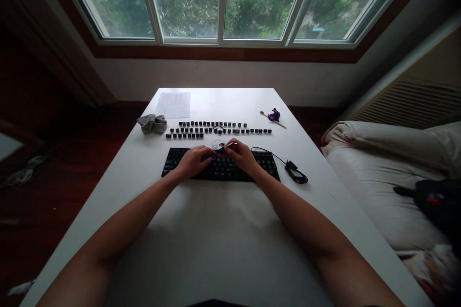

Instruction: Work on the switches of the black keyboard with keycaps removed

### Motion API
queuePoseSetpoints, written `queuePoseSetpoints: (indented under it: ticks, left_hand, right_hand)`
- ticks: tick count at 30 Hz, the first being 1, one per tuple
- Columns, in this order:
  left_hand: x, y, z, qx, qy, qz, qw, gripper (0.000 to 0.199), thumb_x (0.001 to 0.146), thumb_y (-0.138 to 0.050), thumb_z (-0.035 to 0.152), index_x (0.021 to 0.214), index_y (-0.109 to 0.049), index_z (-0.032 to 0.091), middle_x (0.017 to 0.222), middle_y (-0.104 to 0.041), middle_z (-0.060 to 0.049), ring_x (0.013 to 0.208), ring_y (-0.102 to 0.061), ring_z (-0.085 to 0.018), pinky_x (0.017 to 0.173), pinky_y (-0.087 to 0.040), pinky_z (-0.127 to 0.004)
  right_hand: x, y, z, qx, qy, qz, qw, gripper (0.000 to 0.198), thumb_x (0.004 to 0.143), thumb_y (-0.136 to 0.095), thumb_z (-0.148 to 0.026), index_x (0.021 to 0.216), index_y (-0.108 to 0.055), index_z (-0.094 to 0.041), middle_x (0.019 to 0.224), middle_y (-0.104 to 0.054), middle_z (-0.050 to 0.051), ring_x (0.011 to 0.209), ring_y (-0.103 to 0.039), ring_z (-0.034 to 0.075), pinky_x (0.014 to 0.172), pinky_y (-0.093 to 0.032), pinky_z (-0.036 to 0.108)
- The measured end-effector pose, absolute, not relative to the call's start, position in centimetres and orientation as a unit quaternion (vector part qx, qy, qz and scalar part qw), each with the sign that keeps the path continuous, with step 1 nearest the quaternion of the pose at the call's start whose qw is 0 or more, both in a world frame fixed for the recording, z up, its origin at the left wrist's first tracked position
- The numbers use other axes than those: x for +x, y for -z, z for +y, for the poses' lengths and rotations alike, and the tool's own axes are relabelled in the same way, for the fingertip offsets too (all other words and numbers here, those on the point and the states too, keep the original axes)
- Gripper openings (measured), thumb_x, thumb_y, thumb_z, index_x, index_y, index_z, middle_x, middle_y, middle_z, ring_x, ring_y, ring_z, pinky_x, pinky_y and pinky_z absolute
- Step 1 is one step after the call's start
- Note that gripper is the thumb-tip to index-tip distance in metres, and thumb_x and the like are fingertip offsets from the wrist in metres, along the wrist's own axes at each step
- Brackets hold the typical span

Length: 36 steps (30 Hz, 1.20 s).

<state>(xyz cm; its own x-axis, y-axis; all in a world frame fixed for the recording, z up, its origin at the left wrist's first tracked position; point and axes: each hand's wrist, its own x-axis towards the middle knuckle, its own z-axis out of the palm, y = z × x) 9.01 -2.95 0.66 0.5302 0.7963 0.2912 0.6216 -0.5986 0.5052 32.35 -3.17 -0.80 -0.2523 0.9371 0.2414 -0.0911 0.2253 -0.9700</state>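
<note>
A black keyboard lies across the table in front of me. My left hand rests over its left-middle part, thumb and index finger apart, fingertips near the upper row of keys. Over the keyboard's upper middle, my right hand pinches a thin pale stick; its exact kind is too small to tell. Between the hands, at the keyboard's back edge, is a small clear round dish. Something dark and reddish by the fingertips is unclear. Behind the keyboard, loose black keycaps stand in rows.
A grey crumpled cloth and a sheet of paper lie at the back left. A toothbrush and a purple cloth lie back right. The coiled cable is right of the keyboard. A sofa stands beside the table.
</note>
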Motion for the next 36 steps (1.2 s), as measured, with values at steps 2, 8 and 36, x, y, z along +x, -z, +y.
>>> queuePoseSetpoints:
  ticks: [2,8,36]
  left_hand:
    - [9.4,-0.5,-2.8,0.854,-0.257,0.411,0.188,0.023,0.089,-0.063,0.025,0.11,-0.071,0.025,0.103,-0.07,-0.004,0.089,-0.065,-0.02,0.083,-0.051,-0.034]
    - [9.9,-0.1,-2.5,0.835,-0.283,0.408,0.236,0.025,0.088,-0.062,0.023,0.11,-0.074,0.025,0.1,-0.07,-0.003,0.082,-0.064,-0.017,0.08,-0.051,-0.031]
    - [9.7,0.4,-0.4,0.773,-0.29,0.409,0.389,0.023,0.084,-0.058,0.027,0.096,-0.076,0.02,0.096,-0.075,-0.003,0.092,-0.068,-0.019,0.088,-0.052,-0.031]
  right_hand:
    - [32.4,0.8,-3.3,-0.355,-0.512,-0.602,0.499,0.03,0.085,-0.071,-0.046,0.091,-0.058,-0.02,0.075,-0.071,0.001,0.072,-0.074,0.019,0.069,-0.059,0.031]
    - [32.6,1.2,-3.2,-0.359,-0.502,-0.611,0.497,0.031,0.085,-0.07,-0.047,0.091,-0.057,-0.02,0.076,-0.071,0.002,0.07,-0.073,0.019,0.067,-0.059,0.031]
    - [32.9,1.3,-3.0,-0.344,-0.532,-0.592,0.498,0.033,0.084,-0.072,-0.049,0.091,-0.057,-0.02,0.073,-0.069,0.0,0.07,-0.074,0.021,0.067,-0.059,0.032]
